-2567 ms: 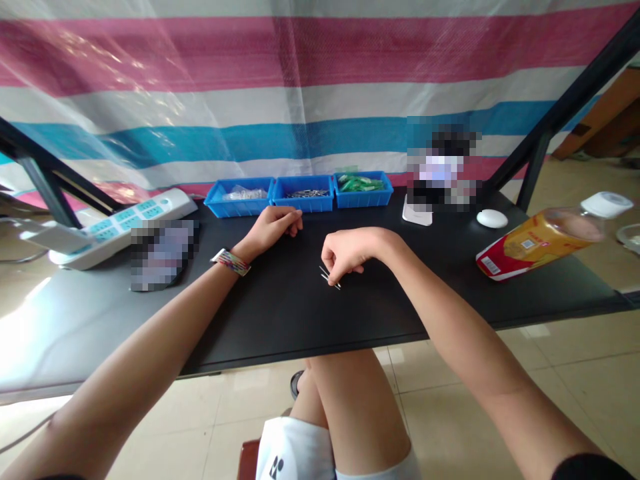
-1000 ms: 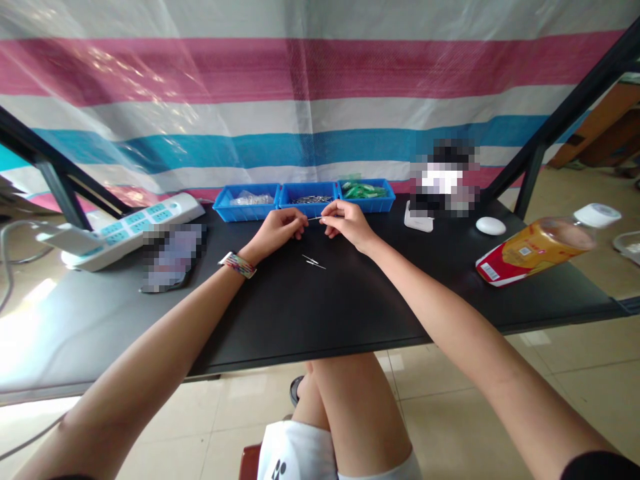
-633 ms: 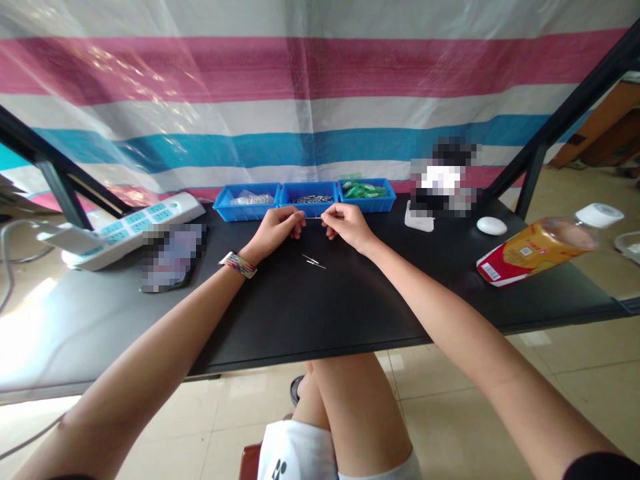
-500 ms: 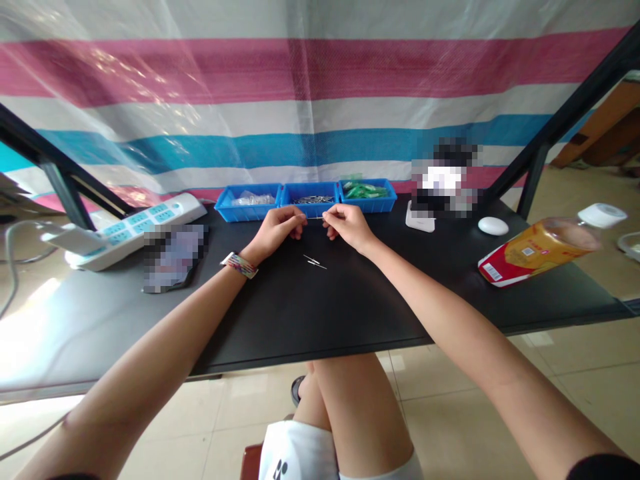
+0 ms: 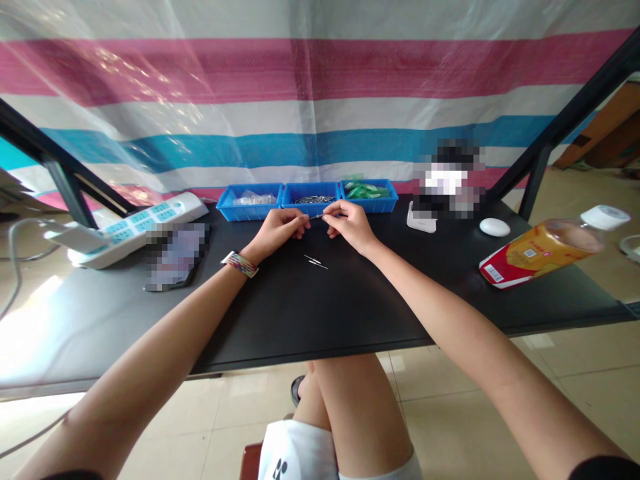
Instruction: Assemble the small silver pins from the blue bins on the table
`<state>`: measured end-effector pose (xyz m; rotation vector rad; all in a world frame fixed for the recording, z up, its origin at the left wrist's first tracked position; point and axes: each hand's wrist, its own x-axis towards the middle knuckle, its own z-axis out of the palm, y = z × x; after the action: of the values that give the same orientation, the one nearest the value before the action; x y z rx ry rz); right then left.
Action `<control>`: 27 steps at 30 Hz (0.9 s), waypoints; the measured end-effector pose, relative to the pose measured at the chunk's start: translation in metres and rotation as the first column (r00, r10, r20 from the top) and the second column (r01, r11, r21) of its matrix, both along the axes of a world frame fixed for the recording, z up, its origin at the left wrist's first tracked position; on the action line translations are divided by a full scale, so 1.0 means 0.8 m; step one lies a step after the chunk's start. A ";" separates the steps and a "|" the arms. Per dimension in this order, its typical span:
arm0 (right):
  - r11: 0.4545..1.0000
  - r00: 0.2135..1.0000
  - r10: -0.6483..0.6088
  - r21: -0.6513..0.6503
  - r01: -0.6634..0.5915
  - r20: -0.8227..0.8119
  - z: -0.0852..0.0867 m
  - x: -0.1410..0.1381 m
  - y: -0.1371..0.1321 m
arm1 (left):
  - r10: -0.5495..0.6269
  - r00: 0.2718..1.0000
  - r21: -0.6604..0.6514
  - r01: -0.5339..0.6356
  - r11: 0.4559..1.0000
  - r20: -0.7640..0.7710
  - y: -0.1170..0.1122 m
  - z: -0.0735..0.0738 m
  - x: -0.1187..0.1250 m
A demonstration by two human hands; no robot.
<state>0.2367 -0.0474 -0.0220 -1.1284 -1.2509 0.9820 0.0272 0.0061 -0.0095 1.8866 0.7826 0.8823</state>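
Observation:
Between my two hands, in front of the bins, is a thin metal pin (image 5: 316,217). My left hand (image 5: 283,230) is closed, pinching its left end between thumb and finger. At the other end my right hand (image 5: 349,225) is closed in a pinch too; the fingertips cover that end. Two thin needle-like pins (image 5: 316,263) lie on the black table just below the hands. Behind the hands, the middle blue bin (image 5: 287,205) holds several loose metal pins (image 5: 315,199).
The left blue bin (image 5: 227,212) holds clear plastic pieces, the right bin (image 5: 383,205) green ones. A power strip (image 5: 145,223) and a blurred phone-like slab (image 5: 177,257) lie left. At right are a white case (image 5: 421,219), a white oval object (image 5: 495,227) and a drink bottle (image 5: 540,250).
The pin between my hands has tilted slightly, its right end now higher. Both hands keep nearly the same place, and the pins on the table have not moved.

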 end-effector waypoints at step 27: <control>0.966 0.927 -0.229 0.191 0.177 0.296 0.020 -0.002 -0.024 | 0.000 0.990 -0.113 0.016 0.993 0.143 0.007 -0.006 0.000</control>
<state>0.2352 -0.0662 -0.0060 -1.2924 -1.4062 0.5461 0.0275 0.0117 -0.0147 1.7060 0.7225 0.9367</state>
